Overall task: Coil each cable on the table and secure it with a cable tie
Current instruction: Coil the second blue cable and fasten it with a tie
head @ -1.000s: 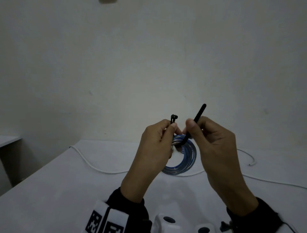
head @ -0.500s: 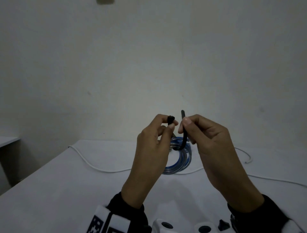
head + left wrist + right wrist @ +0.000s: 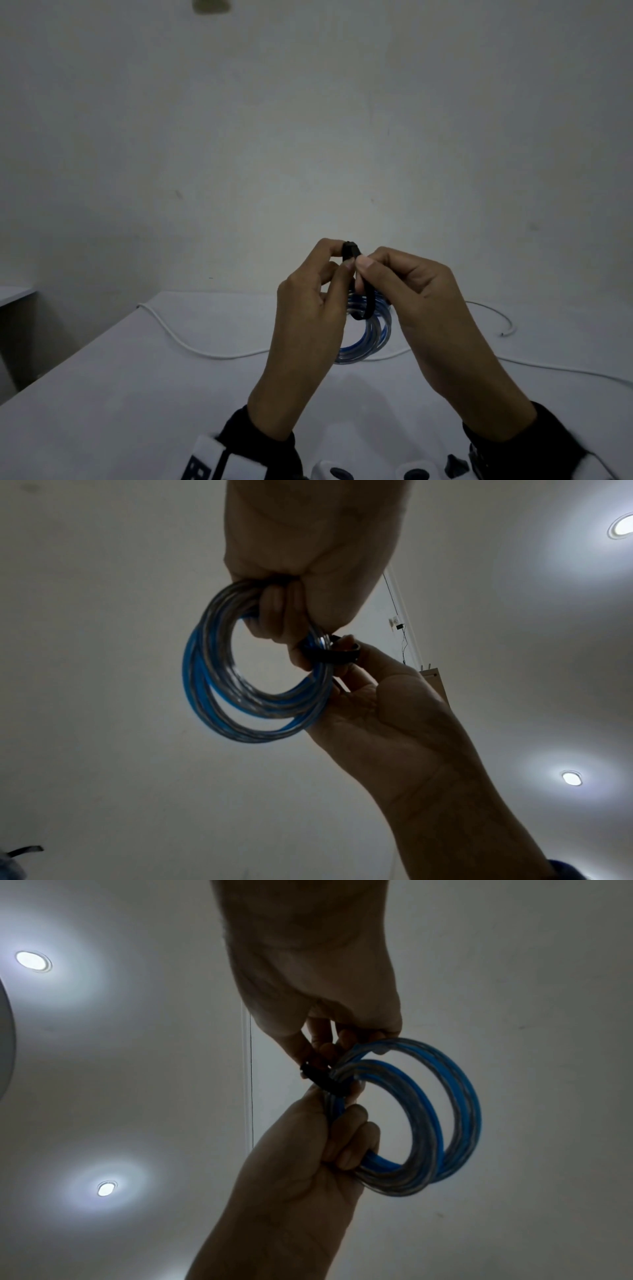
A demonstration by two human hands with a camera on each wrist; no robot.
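1. Head view: the blue coil [image 3: 368, 329] was held up above the table [image 3: 120, 394], a black cable tie [image 3: 362, 301] looped round its top. The tie's head [image 3: 350, 247] was pinched by the left hand [image 3: 308, 329], the strap pinched just beside it by the right hand [image 3: 431, 318]. A white cable [image 3: 191, 346] was left uncoiled on the table. To do the step well, the tip would best be fed squarely into the head and drawn snug with every turn gathered.

2. Left wrist view: the coil [image 3: 219, 691] was gripped by curled fingers [image 3: 274, 607]; the tie band [image 3: 329, 656] was crossed over the strands, the other hand's fingertips touching it.

3. Right wrist view: the band [image 3: 325, 1080] was nipped between thumb and fingertips [image 3: 318, 1042]; whether the tip had entered the head possibly could not be judged in this dim view.
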